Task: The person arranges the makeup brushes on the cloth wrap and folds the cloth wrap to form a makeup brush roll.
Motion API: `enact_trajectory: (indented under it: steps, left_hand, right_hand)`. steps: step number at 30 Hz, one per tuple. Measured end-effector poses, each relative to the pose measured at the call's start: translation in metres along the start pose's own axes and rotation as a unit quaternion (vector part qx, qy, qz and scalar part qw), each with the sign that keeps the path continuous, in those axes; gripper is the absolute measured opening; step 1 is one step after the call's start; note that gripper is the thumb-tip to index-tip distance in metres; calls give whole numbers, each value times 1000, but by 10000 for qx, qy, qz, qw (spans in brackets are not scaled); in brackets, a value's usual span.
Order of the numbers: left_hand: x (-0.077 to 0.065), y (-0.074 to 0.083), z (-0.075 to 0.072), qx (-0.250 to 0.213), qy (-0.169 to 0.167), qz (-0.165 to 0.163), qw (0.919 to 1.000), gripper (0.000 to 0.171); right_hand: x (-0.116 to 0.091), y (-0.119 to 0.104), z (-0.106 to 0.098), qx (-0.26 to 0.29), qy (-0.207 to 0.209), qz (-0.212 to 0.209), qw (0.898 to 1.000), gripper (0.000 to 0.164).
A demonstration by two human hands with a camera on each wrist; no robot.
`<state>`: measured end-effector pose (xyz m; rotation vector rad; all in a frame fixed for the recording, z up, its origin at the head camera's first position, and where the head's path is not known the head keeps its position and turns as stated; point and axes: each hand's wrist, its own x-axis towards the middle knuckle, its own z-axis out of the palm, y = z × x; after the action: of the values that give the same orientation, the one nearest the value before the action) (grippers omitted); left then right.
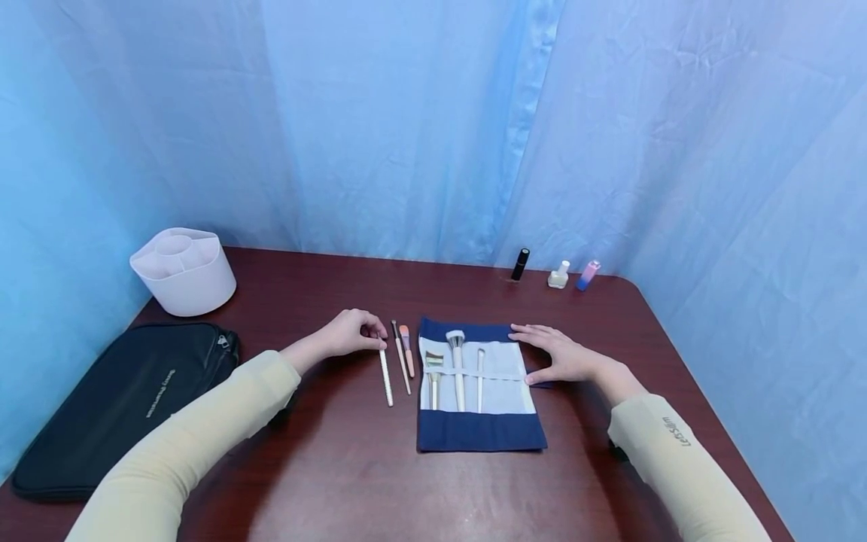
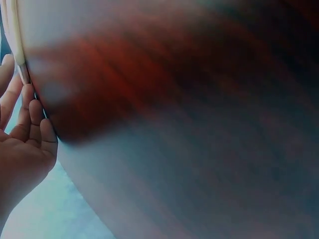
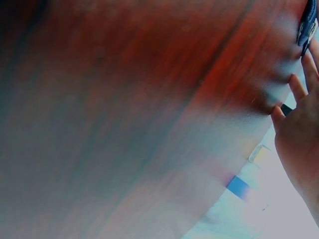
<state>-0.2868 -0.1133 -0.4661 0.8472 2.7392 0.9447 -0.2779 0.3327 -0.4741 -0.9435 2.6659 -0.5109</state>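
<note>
In the head view, my left hand [image 1: 352, 331] pinches the far end of a slim makeup brush with a pale handle [image 1: 386, 376] on the table. Its bristles are hidden by the fingers. Just right of it lie a thin brush [image 1: 401, 357] and a brush with orange-pink bristles [image 1: 407, 351]. A navy and white fabric brush roll [image 1: 482, 431] is spread flat, holding a comb-headed brush [image 1: 434, 380], a large white-tipped brush [image 1: 457, 369] and a slim brush [image 1: 480, 380] under its strap. My right hand [image 1: 558, 354], fingers spread, touches the roll's right edge.
A white divided organizer [image 1: 196, 282] stands at the back left, behind a black zip case [image 1: 115, 406]. Along the back right stand a black tube [image 1: 520, 265], a nail polish bottle [image 1: 558, 276] and a pink-blue tube [image 1: 588, 275]. Curtains hang behind the table.
</note>
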Motion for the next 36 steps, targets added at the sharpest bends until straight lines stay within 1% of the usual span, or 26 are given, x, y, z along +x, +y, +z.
enact_trajectory:
  steps: [6,11,17,25,29,31,36]
  left_hand:
    - [-1,-2,1,34,-41,-10,10000,11]
    - [-2,-2,-3,-80,-196,72,9998,8]
    - [-4,-2,-6,-179,-350,-106,9992,6]
    - [-5,-2,-4,-292,-281,-415,9983,10]
    - [-3,-4,-4,-314,-273,-416,9983,9]
    - [-2,-4,-6,-296,-258,-340,9987,8]
    - [3,2,-14,-396,-179,-288,9986,5]
  right_hand:
    - [1,-1,0,-51,-9,-29,10000,88]
    - [1,-1,-1,-26,17,-34,10000,88]
    - [1,0,-1,-53,38,-72,10000,87]
    - [0,1,2,50,-69,-19,10000,87]
    - [0,-1,2,55,-89,42,9999,88]
    - [1,-3,0,61,-114,101,9999,89]
    - [2,-6,-5,42,-142,106,9998,89]
